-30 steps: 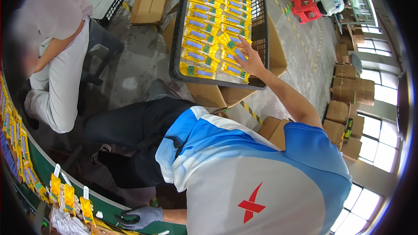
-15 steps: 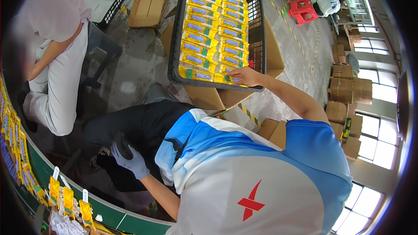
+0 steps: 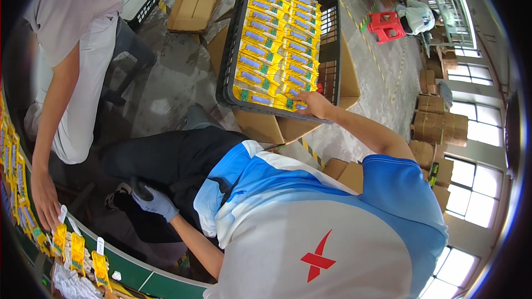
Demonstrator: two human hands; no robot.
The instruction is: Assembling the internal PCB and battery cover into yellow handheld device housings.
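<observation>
Spreading across the workshop, a grey floor (image 3: pixel 183 72) with yellow-black tape carries a black crate (image 3: pixel 225 93) resting on cardboard; a green desk (image 3: pixel 124 260) curves along the near left, and windows (image 3: pixel 471 188) line the right. The dark fisheye rim cuts off a co-worker (image 3: pixel 72 0) and the desk's left end. The right hand (image 3: pixel 315 104) reaches over the crate's near right corner, fingers slightly bent on a yellow packet (image 3: pixel 286 101); their undersides are hidden, so I cannot tell whether they pinch it. The left hand (image 3: pixel 152 202), in a grey glove, is beside the dark trousers (image 3: pixel 166 155), fingers loosely open, nothing visible in them. Counted: one red stool (image 3: pixel 386 27), two black crates, three white-tagged packets (image 3: pixel 77 252) by the desk; the crate's two columns overlap, roughly ten packets each.
</observation>
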